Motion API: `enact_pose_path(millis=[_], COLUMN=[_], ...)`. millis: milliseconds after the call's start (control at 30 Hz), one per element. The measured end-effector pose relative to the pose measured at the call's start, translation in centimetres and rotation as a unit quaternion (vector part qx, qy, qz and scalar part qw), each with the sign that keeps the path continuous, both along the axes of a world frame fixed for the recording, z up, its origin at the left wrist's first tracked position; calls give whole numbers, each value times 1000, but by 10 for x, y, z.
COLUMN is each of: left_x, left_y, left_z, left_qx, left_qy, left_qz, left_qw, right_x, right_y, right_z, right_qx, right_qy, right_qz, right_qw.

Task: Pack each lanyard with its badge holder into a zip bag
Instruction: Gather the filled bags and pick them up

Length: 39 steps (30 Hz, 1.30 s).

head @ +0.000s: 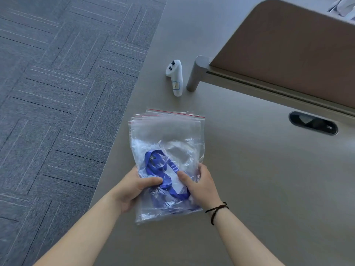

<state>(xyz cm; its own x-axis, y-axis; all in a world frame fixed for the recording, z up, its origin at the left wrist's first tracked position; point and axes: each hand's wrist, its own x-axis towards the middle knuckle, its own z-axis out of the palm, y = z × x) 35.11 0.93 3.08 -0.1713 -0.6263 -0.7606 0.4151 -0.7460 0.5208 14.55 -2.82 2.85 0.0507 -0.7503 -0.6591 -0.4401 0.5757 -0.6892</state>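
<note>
A clear zip bag with a red seal line lies on top of a small stack of similar bags near the table's left edge. Inside its lower half sits a coiled blue lanyard with a clear badge holder holding a white card. My left hand grips the bag's lower left side, thumb pressed on the lanyard through the plastic. My right hand holds the lower right side, thumb on the badge holder. The bag's seal end points away from me.
A white handheld controller with a label lies beyond the bags. A brown partition panel on a grey post stands at the back right, with a dark cable grommet below it. Grey carpet lies left of the table edge.
</note>
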Motion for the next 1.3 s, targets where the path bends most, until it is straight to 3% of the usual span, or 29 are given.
enact_pose_path(millis=[100,200,433,600,767,967,1200,1300], left_x=[-9,-19,-67,-130,-208,-299,-356,-363], left_y=[1,-2,-4,2,28,46,41,32], left_z=[3,9,30,49,64,87,108,104], left_qx=[-2,-7,-35,-40,-17,-53,63,22], left_qy=[40,46,43,-10,-5,36,-8,-39], left_qz=[1,-6,-51,-36,-109,-164,-84,-39], left_qw=[999,999,997,998,994,984,994,998], right_x=[-20,-43,-96,-156,-241,-328,-375,-377], right_y=[-4,-4,4,16,38,58,63,67], right_z=[5,19,44,50,60,83,102,108], right_qx=[117,195,141,189,262,217,123,88], right_qy=[-204,-296,-265,-285,-276,-250,-204,-176], right_qz=[-93,-65,-68,-85,-55,-29,18,2], right_qw=[968,933,951,936,923,943,971,981])
